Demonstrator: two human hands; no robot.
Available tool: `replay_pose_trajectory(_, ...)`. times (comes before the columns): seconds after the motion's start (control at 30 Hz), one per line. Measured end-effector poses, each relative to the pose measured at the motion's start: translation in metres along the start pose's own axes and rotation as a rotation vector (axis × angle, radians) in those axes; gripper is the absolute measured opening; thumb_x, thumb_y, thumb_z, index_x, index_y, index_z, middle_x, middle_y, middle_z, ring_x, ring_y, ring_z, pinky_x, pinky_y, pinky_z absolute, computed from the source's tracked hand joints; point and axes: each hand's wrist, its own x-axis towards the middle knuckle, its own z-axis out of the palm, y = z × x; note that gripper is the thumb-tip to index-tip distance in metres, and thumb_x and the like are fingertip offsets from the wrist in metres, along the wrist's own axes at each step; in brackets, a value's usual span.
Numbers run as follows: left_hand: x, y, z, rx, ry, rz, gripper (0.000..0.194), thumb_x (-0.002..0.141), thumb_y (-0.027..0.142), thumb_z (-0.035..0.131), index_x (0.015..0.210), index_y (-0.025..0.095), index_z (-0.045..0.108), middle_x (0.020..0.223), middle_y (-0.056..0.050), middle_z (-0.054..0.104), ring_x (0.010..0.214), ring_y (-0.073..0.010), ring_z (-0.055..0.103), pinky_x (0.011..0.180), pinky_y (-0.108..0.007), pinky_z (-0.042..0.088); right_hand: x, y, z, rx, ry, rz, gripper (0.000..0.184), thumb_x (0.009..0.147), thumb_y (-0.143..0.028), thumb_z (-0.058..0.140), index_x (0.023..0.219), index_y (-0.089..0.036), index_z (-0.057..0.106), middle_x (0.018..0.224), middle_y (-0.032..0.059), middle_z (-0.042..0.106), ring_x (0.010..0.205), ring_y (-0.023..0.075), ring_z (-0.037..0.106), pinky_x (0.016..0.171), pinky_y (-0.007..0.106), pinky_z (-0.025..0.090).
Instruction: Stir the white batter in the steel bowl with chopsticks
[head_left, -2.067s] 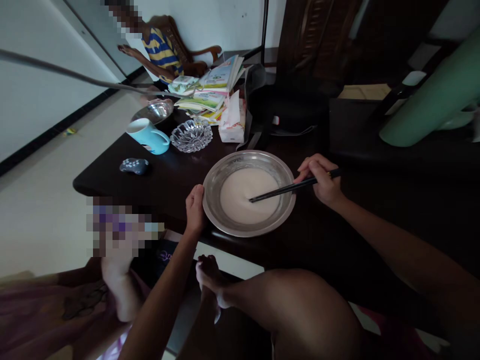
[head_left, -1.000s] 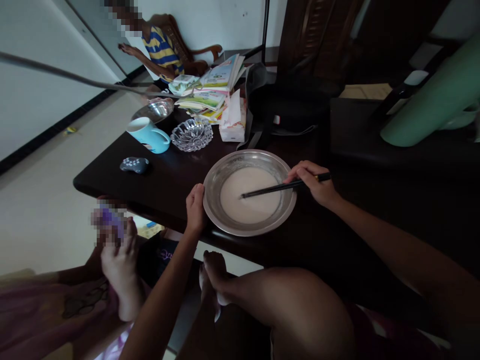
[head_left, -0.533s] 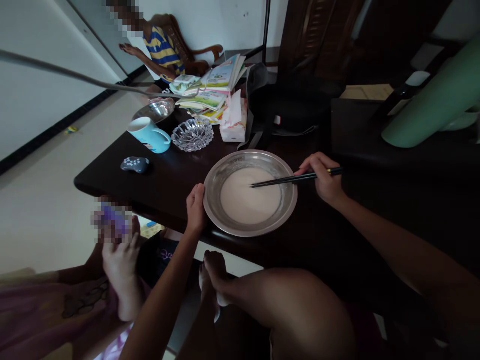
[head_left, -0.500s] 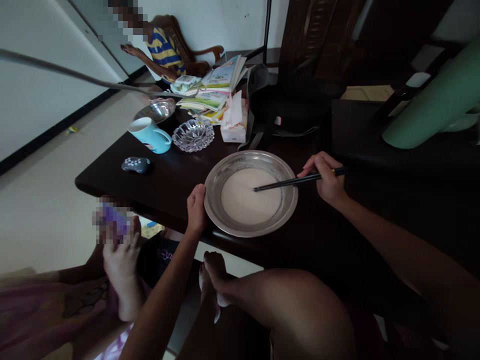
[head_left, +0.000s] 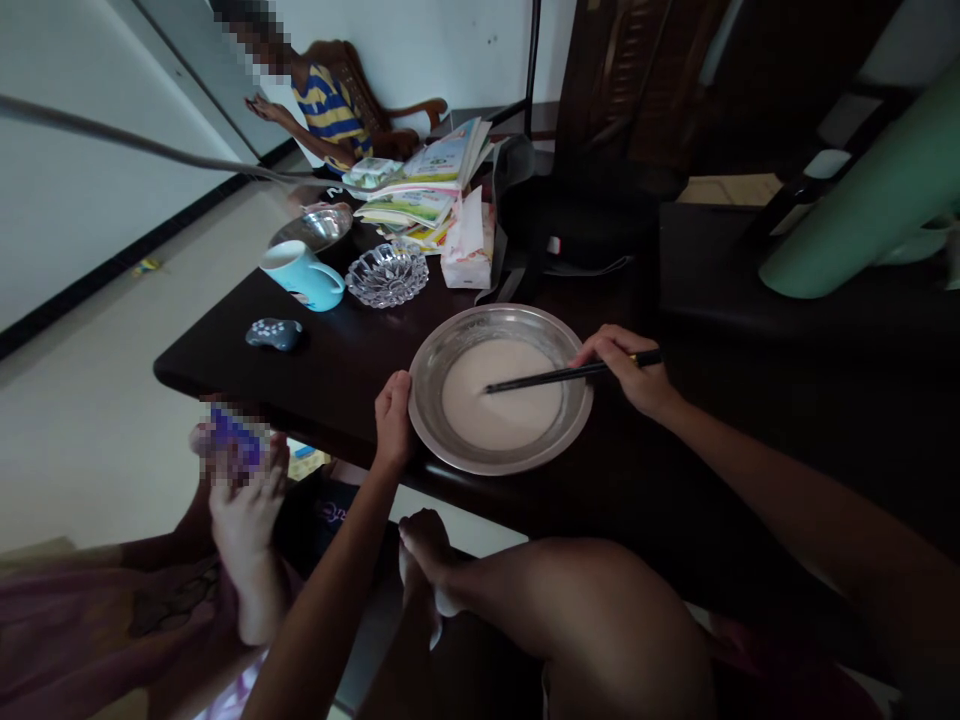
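Left hand closed on the rim of a metal bowl, right hand gripping black chopsticks, tips in pale liquid.

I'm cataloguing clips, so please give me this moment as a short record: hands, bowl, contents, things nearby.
Left hand: holds the left rim of the round, silver-coloured metal bowl
Right hand: grips slim black chopsticks
Contents: creamy off-white liquid, touched by the chopsticks' tips
Bowl position: on the glossy dark-brown table, near the edge closest to the person
Nearby: light-blue mug with a handle, clear faceted glass dish, rounded dark-grey object with pale marks
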Motion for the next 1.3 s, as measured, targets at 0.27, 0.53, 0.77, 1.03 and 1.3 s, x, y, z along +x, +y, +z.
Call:
replay_pose_trajectory(0.27,0.0005,-0.0020,-0.0008,0.006,0.007,-0.020,0.044,0.083,0.046,0.061,0.058,0.019,0.038,0.060,0.004,0.030,0.056,-0.0098,0.029,0.052,-0.021,0.032,-0.0006,-0.0003,0.0005,0.043,-0.016,0.022,0.033,0.091,-0.048,0.056,0.075,-0.022,0.069,0.069,0.0014,0.070,0.066,0.0158,0.068,0.064,0.030,0.054)
replay_pose_trajectory(0.53,-0.0002,-0.0029,-0.0007,-0.019,-0.002,-0.017,0.045,0.082,0.049,0.063,0.058,0.019,0.039,0.061,0.004,0.031,0.057,-0.0096,0.030,0.053,-0.021,0.033,-0.0005,0.0023,0.0006,0.103,0.036,0.045,0.032,0.091,-0.048,0.055,0.077,-0.022,0.068,0.065,0.0003,0.068,0.060,0.0158,0.066,0.059,0.030,0.054)
replay_pose_trajectory(0.77,0.0004,-0.0060,-0.0020,-0.022,0.001,-0.031,0.042,0.085,0.046,0.060,0.060,0.018,0.042,0.061,0.004,0.036,0.057,-0.0096,0.032,0.051,-0.020,0.033,0.0005,0.0038,-0.0006,0.106,0.117,0.060,0.032,0.091,-0.048,0.056,0.075,-0.023,0.068,0.062,0.0001,0.067,0.058,0.0152,0.066,0.057,0.029,0.054)
replay_pose_trajectory(1.03,0.0009,-0.0041,-0.0002,-0.026,-0.001,-0.015,0.045,0.084,0.047,0.062,0.058,0.019,0.038,0.059,0.004,0.031,0.055,-0.0095,0.029,0.050,-0.021,0.032,-0.0007,-0.0009,0.0012,0.010,0.067,0.004,0.033,0.091,-0.047,0.055,0.076,-0.022,0.070,0.069,0.0015,0.071,0.067,0.0159,0.068,0.065,0.031,0.055)
replay_pose_trajectory(1.3,0.0009,-0.0047,-0.0012,-0.024,-0.004,-0.007,0.044,0.085,0.045,0.061,0.058,0.019,0.038,0.060,0.004,0.030,0.056,-0.0098,0.029,0.052,-0.020,0.033,-0.0003,0.0001,-0.0003,-0.008,0.031,0.001,0.033,0.090,-0.050,0.056,0.078,-0.022,0.070,0.069,0.0015,0.071,0.068,0.0164,0.069,0.068,0.032,0.055)
